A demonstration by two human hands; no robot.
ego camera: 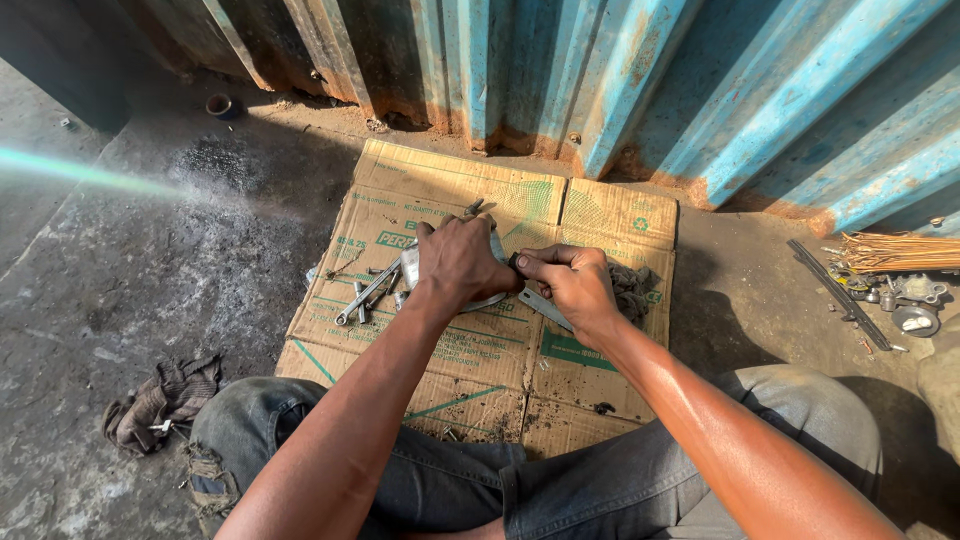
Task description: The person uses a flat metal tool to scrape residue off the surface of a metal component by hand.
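Mid-cardboard [600,215], toward its far edge: your left hand [458,262] clamps the metal part [487,300]; right hand [572,283] is closed round a flat tool [545,308]. Keep the part pinned; work strokes clear of the wrenches [365,292].

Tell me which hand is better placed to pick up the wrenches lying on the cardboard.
Probably the left hand. The wrenches lie on the cardboard just to its left, while the right hand is farther off on the other side, gripping a dark-handled tool. The left hand would first have to let go of the metal part.
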